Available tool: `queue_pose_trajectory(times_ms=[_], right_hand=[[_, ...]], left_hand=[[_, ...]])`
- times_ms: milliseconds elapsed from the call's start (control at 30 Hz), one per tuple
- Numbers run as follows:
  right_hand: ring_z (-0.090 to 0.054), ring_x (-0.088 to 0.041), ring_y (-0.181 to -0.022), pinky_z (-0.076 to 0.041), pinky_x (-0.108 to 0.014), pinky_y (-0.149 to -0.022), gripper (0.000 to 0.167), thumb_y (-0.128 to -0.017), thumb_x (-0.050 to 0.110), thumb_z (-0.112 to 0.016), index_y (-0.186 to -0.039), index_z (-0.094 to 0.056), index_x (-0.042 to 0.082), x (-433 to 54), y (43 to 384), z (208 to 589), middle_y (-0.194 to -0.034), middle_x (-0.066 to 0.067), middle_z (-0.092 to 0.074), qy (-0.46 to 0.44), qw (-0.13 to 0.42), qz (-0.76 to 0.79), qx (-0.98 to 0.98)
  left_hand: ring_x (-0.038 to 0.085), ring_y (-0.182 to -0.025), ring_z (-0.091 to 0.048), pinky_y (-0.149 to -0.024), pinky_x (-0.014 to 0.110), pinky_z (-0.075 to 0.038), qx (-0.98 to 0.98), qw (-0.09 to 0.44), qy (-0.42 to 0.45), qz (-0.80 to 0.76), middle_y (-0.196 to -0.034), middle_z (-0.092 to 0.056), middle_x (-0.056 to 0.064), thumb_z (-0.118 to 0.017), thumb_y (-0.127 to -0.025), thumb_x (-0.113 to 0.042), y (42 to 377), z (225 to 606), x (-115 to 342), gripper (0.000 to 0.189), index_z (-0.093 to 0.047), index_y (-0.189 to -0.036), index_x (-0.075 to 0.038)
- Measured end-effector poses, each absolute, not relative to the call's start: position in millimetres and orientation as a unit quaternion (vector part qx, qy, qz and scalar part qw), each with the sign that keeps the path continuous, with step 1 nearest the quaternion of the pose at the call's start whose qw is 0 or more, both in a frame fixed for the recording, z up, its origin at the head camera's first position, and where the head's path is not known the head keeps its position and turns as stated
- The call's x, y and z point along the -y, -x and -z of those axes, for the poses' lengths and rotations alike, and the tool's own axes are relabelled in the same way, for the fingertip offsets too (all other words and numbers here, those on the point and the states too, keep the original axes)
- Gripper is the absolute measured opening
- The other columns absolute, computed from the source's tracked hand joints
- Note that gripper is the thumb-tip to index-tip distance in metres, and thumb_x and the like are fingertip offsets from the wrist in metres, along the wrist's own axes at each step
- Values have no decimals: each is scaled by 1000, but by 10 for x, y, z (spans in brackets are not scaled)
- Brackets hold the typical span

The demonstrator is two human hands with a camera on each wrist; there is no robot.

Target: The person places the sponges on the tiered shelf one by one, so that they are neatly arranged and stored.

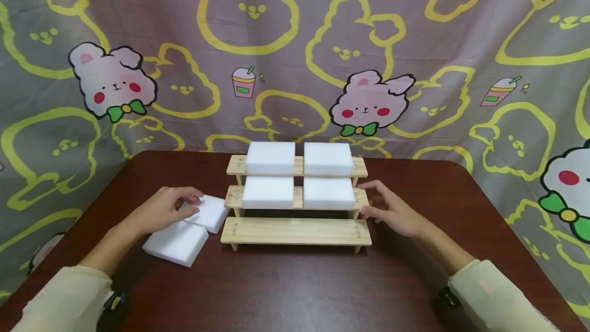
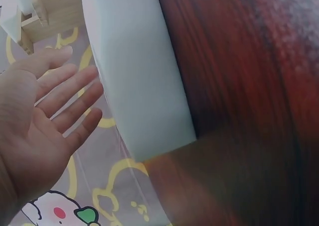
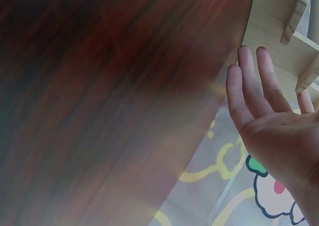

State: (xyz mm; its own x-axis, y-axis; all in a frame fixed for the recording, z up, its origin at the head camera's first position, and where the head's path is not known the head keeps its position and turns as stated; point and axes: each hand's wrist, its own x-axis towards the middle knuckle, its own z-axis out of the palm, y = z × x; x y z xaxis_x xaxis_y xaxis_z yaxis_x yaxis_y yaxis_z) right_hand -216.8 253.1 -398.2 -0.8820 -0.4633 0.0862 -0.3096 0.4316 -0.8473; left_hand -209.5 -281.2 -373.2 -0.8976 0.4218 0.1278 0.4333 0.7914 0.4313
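Observation:
A three-tier wooden stand (image 1: 295, 231) holds white foam blocks, two on the top tier and two on the middle one; its lowest tier is bare. Two more blocks lie left of it, a nearer one (image 1: 176, 244) and a farther one (image 1: 212, 213) close to the stand. My left hand (image 1: 168, 210) hovers over this pair, fingers loosely bent; in the left wrist view the fingers stretch out beside a white block (image 2: 139, 71). At the stand's right end is my right hand (image 1: 392, 211), thumb and forefinger at the middle tier's edge. Whether they touch it I cannot tell.
Everything stands on a dark reddish-brown table (image 1: 295, 291) with rounded far corners. Behind it hangs a grey curtain (image 1: 286, 65) printed with yellow outlines and white bunny heads.

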Motion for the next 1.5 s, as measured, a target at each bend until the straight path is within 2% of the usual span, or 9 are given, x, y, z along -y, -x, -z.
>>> queue_pose_trajectory(times_ms=[167,400,500,633,733,900,1067,1267,1500], right_hand=[[-70,-29,-95,-56,-43,-74,51,-101,14,-68,-144,-41,5,-2538,2164,3974,-106,-16,-68,228,80,479,-844],[-69,-30,-96,-56,-46,-75,52,-101,16,-68,-145,-41,6,-2547,2164,3979,-107,-17,-68,223,85,477,-846],[-69,-29,-96,-56,-46,-75,52,-101,16,-68,-144,-41,6,-2544,2166,3981,-106,-17,-68,224,86,479,-844],[-69,-27,-95,-56,-45,-75,52,-101,16,-68,-144,-42,6,-2538,2170,3983,-105,-16,-68,228,83,480,-843],[-68,-26,-93,-56,-45,-74,51,-101,15,-68,-144,-42,6,-2535,2171,3982,-104,-15,-68,230,78,479,-843],[-69,-25,-93,-56,-45,-74,51,-101,16,-68,-144,-42,6,-2529,2177,3982,-105,-15,-68,230,77,477,-845],[-69,-27,-94,-56,-45,-74,52,-101,17,-68,-144,-41,7,-2528,2176,3983,-105,-15,-69,226,82,475,-847],[-68,-27,-95,-55,-46,-76,53,-101,18,-68,-145,-41,7,-2530,2174,3977,-105,-16,-69,222,87,473,-848],[-68,-28,-95,-55,-46,-76,53,-101,18,-68,-145,-41,7,-2535,2169,3980,-105,-16,-69,222,87,474,-847]], left_hand=[[24,-93,-64,-78,43,-53,953,6,210,218,-110,-74,14,-81,-90,-13,2109,3720,2798,32,-73,-118,1],[29,-95,-63,-75,43,-51,955,7,209,211,-115,-71,20,-79,-90,-10,2169,3724,2825,40,-68,-125,6],[35,-104,-63,-86,52,-53,954,8,207,217,-124,-67,24,-81,-89,-10,2198,3731,2860,47,-65,-130,6],[43,-121,-58,-101,65,-45,953,-4,209,221,-134,-62,28,-86,-86,-18,2222,3754,2933,61,-61,-135,6],[45,-122,-56,-103,66,-44,952,-6,214,218,-134,-61,29,-89,-83,-23,2234,3760,2974,67,-60,-136,7],[49,-126,-53,-104,68,-41,955,-7,205,212,-138,-56,33,-91,-80,-21,2246,3755,3008,72,-58,-137,8],[53,-128,-49,-104,71,-39,958,-27,201,201,-143,-50,36,-90,-79,-14,2276,3782,3062,74,-55,-140,7],[50,-124,-53,-102,69,-42,958,-25,213,189,-136,-56,33,-87,-78,-1,2301,3814,3106,67,-57,-136,8],[52,-125,-51,-102,70,-42,958,-26,222,178,-137,-55,34,-89,-74,3,2284,3802,3128,72,-56,-137,8]])
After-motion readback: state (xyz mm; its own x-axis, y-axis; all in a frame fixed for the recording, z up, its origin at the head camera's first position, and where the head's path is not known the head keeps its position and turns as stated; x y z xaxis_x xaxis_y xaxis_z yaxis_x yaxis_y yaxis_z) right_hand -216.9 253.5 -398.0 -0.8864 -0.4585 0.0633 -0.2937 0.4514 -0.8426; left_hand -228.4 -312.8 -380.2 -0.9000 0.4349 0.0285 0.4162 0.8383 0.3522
